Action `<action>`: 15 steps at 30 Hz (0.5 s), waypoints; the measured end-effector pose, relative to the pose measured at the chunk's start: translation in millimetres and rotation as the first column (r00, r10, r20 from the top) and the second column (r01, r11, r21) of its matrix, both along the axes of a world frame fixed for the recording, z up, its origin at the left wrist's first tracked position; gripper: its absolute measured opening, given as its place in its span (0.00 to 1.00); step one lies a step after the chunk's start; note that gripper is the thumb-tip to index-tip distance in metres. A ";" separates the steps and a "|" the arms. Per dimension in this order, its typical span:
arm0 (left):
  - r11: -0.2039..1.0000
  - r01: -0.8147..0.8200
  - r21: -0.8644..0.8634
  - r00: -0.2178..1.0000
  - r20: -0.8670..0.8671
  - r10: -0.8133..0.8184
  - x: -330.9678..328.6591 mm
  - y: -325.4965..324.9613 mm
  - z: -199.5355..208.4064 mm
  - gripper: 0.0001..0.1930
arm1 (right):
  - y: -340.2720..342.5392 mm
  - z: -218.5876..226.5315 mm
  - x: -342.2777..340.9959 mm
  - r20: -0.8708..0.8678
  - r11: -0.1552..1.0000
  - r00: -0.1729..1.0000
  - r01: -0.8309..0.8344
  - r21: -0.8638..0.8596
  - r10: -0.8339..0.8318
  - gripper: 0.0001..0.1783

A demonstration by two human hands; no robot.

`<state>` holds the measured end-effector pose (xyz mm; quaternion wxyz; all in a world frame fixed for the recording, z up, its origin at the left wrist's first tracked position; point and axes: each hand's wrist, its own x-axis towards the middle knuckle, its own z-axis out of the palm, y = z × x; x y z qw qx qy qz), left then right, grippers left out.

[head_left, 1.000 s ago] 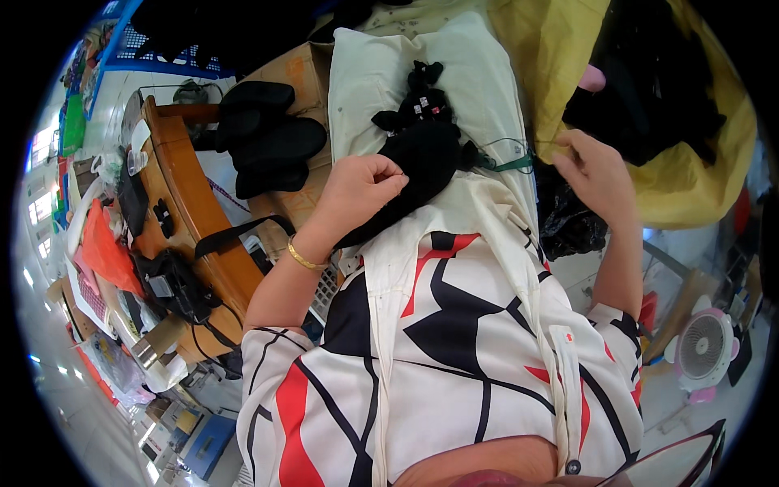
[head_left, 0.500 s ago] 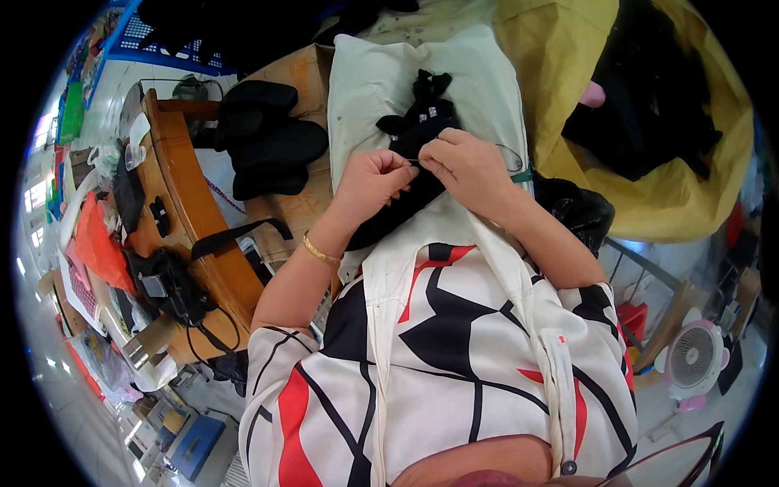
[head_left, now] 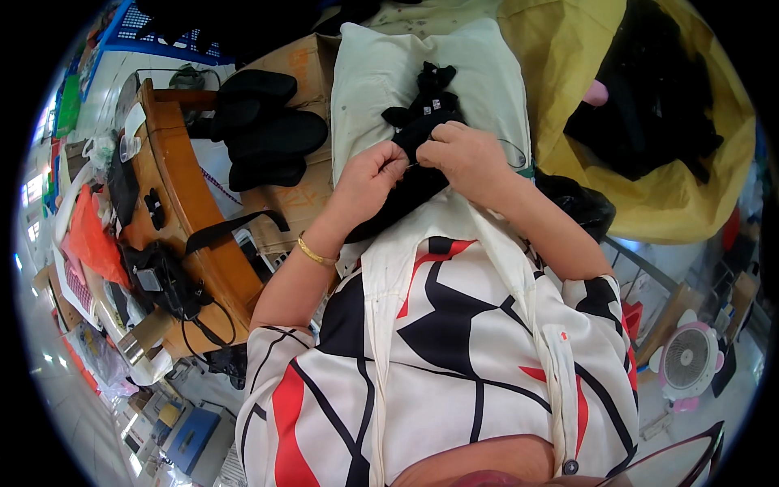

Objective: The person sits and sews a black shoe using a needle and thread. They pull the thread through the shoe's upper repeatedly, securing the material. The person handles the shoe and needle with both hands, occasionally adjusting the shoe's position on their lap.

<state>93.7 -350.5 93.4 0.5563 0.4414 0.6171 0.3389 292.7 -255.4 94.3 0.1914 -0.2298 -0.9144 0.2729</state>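
Observation:
A black, soft, slipper-like fabric piece lies on a pale cushion in front of my body. At its far end is a black bow with small shiny stones. My left hand is closed in a pinch at the piece's near left, by a thin needle-like sliver between the hands. My right hand is closed too, fingertips pressed together over the black fabric; what they hold is hidden. A thin dark loop, like thread, curves out beside the right wrist.
Several black oval slippers rest on a cardboard box to the left. A wooden table beyond bears a black bag. To the right stands a yellow sack of black pieces, and a fan stands lower right.
My left hand has turned slightly, its fingers curling in more. The right hand has shifted a little left and stays over the black fabric.

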 end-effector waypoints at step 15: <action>0.971 -0.135 -0.198 0.950 0.252 0.184 -0.5 -8.2 7.2 0.04 | 6.7 -20.1 62.4 -0.002 -0.175 0.604 -0.234 -0.956 -0.797 0.07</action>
